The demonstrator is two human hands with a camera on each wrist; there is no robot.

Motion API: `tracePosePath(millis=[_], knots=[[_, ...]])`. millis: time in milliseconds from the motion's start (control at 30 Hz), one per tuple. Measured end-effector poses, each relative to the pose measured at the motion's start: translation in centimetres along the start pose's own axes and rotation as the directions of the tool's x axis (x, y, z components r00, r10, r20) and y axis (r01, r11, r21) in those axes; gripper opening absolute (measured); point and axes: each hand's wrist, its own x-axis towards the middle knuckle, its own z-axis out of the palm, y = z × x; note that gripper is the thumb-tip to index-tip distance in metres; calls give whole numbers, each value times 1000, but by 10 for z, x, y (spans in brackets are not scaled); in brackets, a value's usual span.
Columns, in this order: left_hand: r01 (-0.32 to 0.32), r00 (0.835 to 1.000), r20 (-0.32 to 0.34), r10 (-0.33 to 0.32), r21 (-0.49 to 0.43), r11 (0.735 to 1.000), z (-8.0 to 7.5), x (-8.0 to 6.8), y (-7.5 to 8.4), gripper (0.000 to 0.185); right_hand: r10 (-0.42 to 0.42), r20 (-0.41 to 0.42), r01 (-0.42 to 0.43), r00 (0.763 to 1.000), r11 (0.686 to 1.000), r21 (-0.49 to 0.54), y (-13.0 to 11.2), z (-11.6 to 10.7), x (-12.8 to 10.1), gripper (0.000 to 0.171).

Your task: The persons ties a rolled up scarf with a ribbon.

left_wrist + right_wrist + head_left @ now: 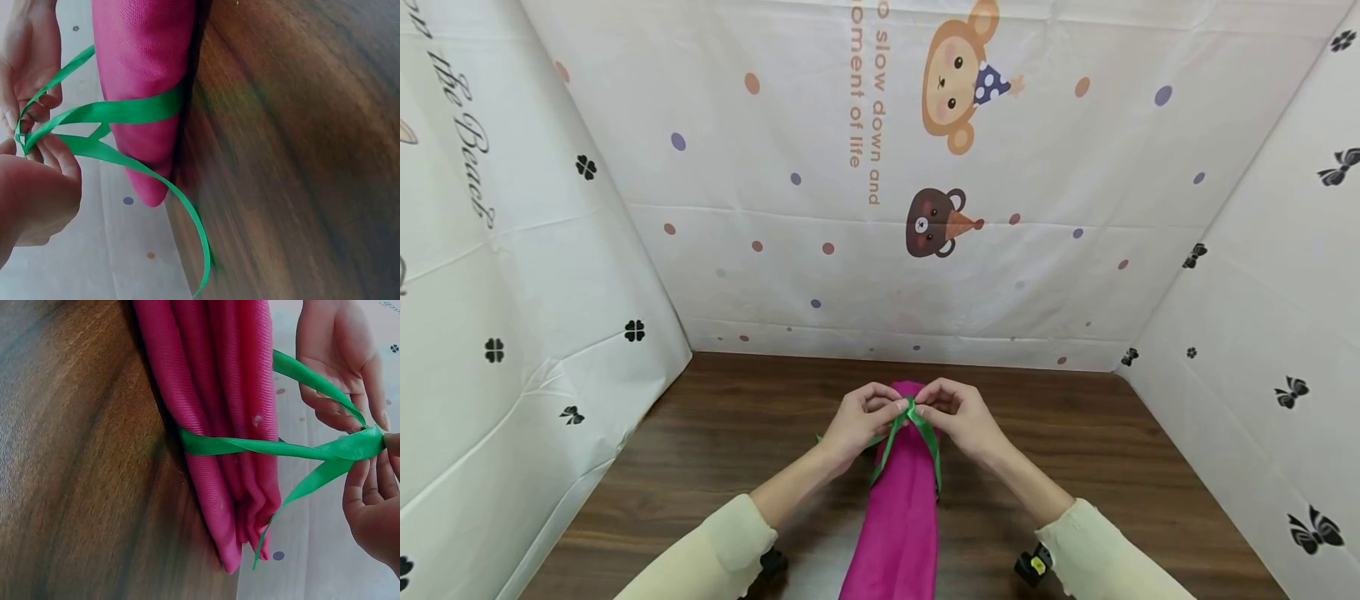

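Note:
A folded magenta cloth (898,517) lies lengthwise on the wooden table (737,433), its far end between my hands. A green ribbon (913,414) is looped around the cloth near that end, and its strands cross above it. My left hand (889,409) pinches the ribbon on the left of the crossing, my right hand (927,411) on the right. In the left wrist view the ribbon (119,111) wraps the cloth (147,81) and one tail trails down to the table. The right wrist view shows the ribbon (281,449) pulled off the cloth (219,394) to my fingertips (356,478).
White printed sheets form a back wall (925,208) and side walls (512,333) around the table. Bare wood lies on both sides of the cloth. Small dark wrist devices (1033,565) sit by my sleeves at the front edge.

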Motion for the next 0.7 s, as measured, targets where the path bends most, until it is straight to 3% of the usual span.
tracePosePath(millis=[167, 700], knots=[[-25, 999, -22, 24, -22, 999, 0, -3, 4, 24, 7, 5, -7, 1000, 1000, 3, -3, 1, -1, 11], [-75, 992, 102, 71, 34, 997, -3, -6, 3, 21, 64, 22, -64, 998, 998, 1, 4, 0, -6, 16]])
